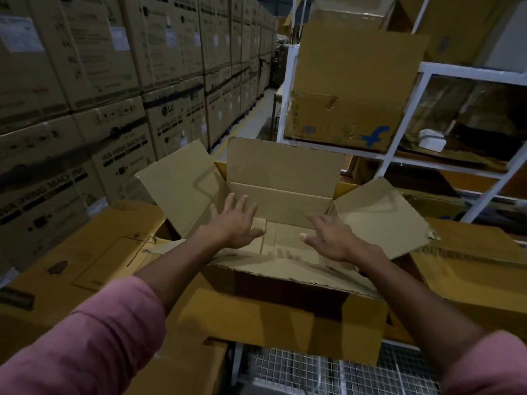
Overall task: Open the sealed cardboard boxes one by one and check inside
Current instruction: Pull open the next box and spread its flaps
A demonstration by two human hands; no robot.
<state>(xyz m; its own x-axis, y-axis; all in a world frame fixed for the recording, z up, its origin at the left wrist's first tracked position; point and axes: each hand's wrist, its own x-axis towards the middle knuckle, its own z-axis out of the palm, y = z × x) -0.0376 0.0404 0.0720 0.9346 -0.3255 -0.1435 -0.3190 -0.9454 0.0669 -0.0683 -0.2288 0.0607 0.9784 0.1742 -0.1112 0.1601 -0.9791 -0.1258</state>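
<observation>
A brown cardboard box (285,312) stands open in front of me, its far flap (285,166) upright and its side flaps (179,189) spread outward. Only bare cardboard shows on the box's inner floor. My left hand (233,223) hovers over the left part of the opening with fingers spread and nothing in it. My right hand (330,238) hovers over the right part, fingers apart and likewise holding nothing. Both sleeves are pink.
Closed cardboard boxes lie left (79,260) and right (479,263) of the open one. Tall stacks of washing-machine cartons (114,81) wall off the left. A white metal rack (399,155) with a box (342,121) stands at right. A wire mesh surface (313,369) lies below.
</observation>
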